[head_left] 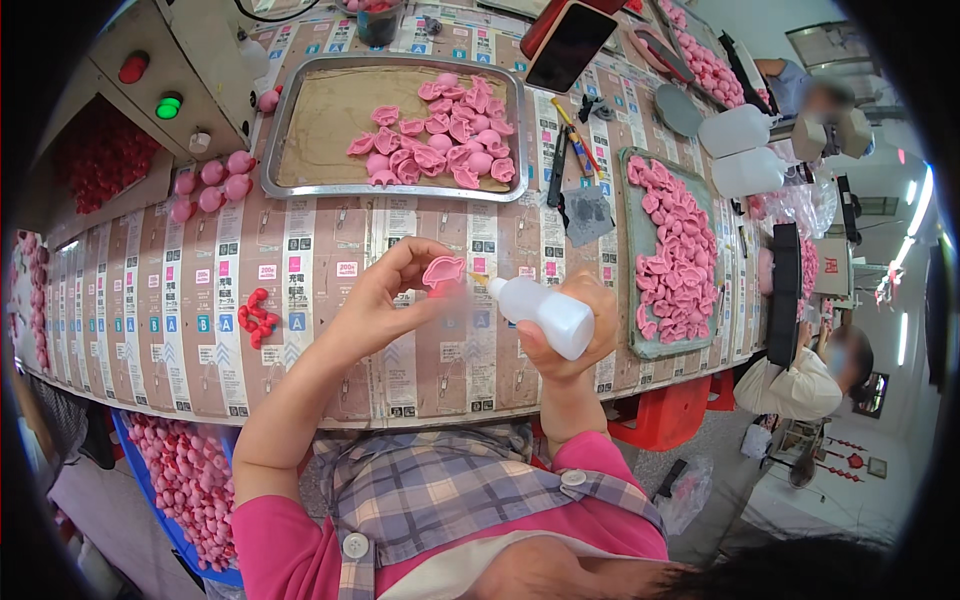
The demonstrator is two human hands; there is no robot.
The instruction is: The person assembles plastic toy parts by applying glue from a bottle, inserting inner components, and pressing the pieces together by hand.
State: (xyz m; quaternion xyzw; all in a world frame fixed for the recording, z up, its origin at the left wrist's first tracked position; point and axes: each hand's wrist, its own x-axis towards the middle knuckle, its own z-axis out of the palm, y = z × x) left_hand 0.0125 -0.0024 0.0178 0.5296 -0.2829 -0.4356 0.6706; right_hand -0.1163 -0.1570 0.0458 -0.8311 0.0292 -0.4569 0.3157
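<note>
Between the thumb and fingers of my left hand [375, 305] is a small pink plastic piece with a wavy edge [443, 270], held up over the table. My right hand [590, 325] is wrapped round a translucent white squeeze bottle [545, 312]. The bottle is tilted, and its thin nozzle points left at the pink piece, close to it; I cannot tell whether they touch. Beyond my hands stands a metal tray [300, 190] lined with brown card, with many pink pieces and round pink balls [480, 162] on its right side.
A green-rimmed tray of pink shells [672, 250] lies at the right, with pens and a cutter [570, 150] near it. At left are red pieces [258, 318], pink balls [213, 173] and a machine with lit buttons [168, 105]. A blue crate [150, 510] sits below; co-workers are at right.
</note>
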